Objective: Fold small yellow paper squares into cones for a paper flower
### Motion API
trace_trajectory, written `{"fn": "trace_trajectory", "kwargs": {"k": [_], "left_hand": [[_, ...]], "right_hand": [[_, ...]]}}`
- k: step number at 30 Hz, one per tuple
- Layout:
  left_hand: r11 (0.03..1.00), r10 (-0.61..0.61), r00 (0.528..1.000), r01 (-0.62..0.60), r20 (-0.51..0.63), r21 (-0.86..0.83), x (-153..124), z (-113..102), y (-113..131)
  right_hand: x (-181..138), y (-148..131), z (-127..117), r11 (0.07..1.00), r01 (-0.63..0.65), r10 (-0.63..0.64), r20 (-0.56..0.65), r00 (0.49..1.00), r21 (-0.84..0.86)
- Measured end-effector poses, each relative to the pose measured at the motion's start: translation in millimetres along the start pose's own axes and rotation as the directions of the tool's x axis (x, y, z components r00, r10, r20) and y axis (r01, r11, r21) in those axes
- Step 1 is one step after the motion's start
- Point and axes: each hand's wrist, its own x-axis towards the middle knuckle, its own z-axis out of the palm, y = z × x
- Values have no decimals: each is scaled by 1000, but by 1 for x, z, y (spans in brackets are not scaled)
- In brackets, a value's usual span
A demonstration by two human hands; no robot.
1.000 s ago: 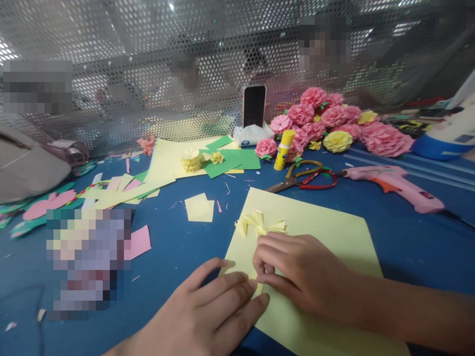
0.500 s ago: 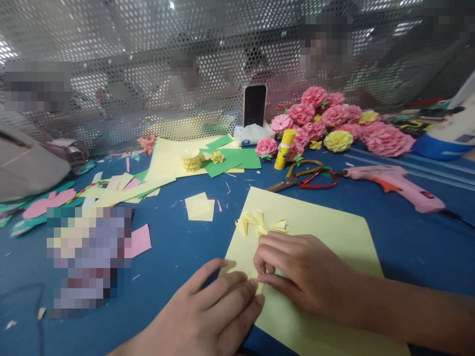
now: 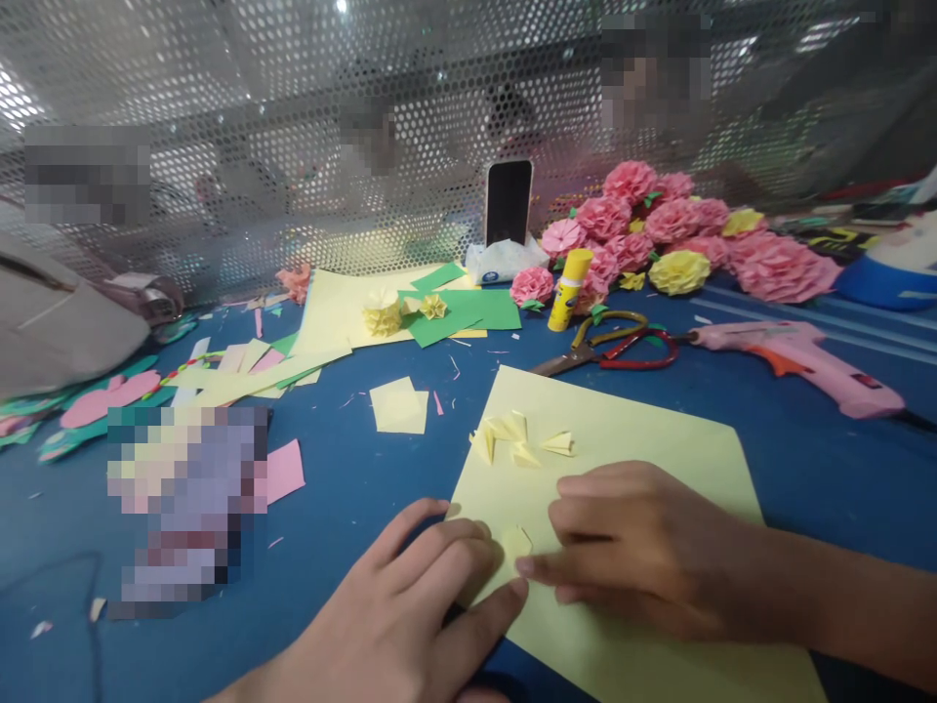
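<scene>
A small folded piece of yellow paper (image 3: 519,540) lies on a large pale yellow sheet (image 3: 644,430). My left hand (image 3: 428,605) rests at the sheet's left edge, its thumb and curled fingers closed on the near left side of the small piece. From the right reaches my right hand (image 3: 644,552), slightly blurred, with one stretched finger's tip against the same piece. The other fingers of that hand are bent and hold nothing I can see. Just beyond both hands, several folded yellow paper pieces (image 3: 521,452) sit loose on the sheet.
Scissors (image 3: 622,342), a glue stick (image 3: 570,291) and a pink glue gun (image 3: 797,359) lie or stand beyond the sheet. Pink paper flowers (image 3: 630,249) crowd the back right beside a phone (image 3: 509,203). Paper squares (image 3: 400,405) lie left on the blue table (image 3: 351,488).
My right hand has drawn back to the right, its fingers parting from their pinch, which uncovers the small folded piece. The left hand has barely moved. The view has shifted slightly.
</scene>
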Motion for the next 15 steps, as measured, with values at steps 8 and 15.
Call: {"fn": "trace_trajectory", "kwargs": {"k": [8, 15], "left_hand": [[999, 13, 1000, -13, -6, 36, -2, 1, 2], [981, 56, 997, -65, 53, 185, 4, -8, 3]], "right_hand": [[-1, -5, 3, 994, 56, -59, -39, 997, -91], [-3, 0, 5, 989, -94, 127, -325, 937, 113]]}}
